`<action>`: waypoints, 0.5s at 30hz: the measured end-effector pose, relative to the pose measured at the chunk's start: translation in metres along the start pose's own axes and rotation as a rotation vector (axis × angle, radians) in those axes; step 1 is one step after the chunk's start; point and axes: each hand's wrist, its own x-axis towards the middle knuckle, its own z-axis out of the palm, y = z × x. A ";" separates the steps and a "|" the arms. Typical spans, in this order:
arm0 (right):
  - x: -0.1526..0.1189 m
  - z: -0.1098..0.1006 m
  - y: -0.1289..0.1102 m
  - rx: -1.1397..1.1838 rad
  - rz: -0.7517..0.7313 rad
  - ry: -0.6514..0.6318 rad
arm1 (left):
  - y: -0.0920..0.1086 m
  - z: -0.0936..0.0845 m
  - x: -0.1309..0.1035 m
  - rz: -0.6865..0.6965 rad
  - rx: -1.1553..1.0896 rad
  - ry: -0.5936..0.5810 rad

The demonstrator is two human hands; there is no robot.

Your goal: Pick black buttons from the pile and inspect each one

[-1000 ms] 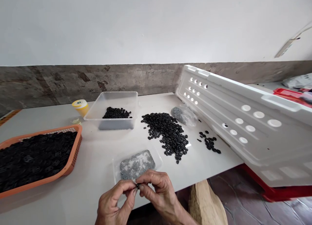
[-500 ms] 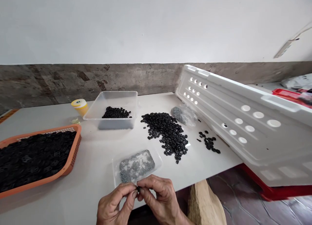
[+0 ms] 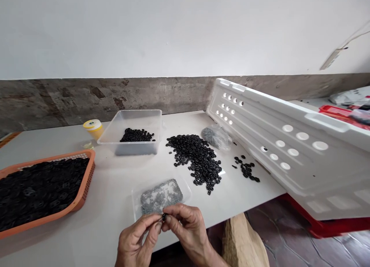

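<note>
At one table [image 3: 112, 190], two hands [image 3: 135, 238] [image 3: 189, 228] pinching one black piece [image 3: 164, 217], two clear tubs [image 3: 137, 148] [image 3: 135, 205], one orange basket [image 3: 91, 163]

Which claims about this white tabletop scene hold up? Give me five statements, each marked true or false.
1. The bare left hand and bare right hand meet at one small black piece. True.
2. The orange perforated plastic basket stands right of the clear rectangular plastic box. False: it stands left of it.
3. A heap of black oval pieces lies directly on the white tabletop. True.
4. The shallow clear plastic tray near the hands holds black pieces. False: it holds small grey parts.
5. The large white panel with round holes lies flat. False: it slants.
</note>
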 end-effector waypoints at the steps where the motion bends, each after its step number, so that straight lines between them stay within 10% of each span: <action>1: 0.001 0.000 0.000 0.059 0.033 -0.011 | 0.000 0.001 -0.001 -0.038 -0.022 0.026; 8: 0.002 -0.003 -0.003 0.129 0.136 -0.002 | -0.002 -0.005 0.005 -0.254 0.027 -0.004; 15: -0.008 -0.021 0.004 0.054 0.205 0.073 | -0.015 0.034 0.113 0.006 0.826 -0.258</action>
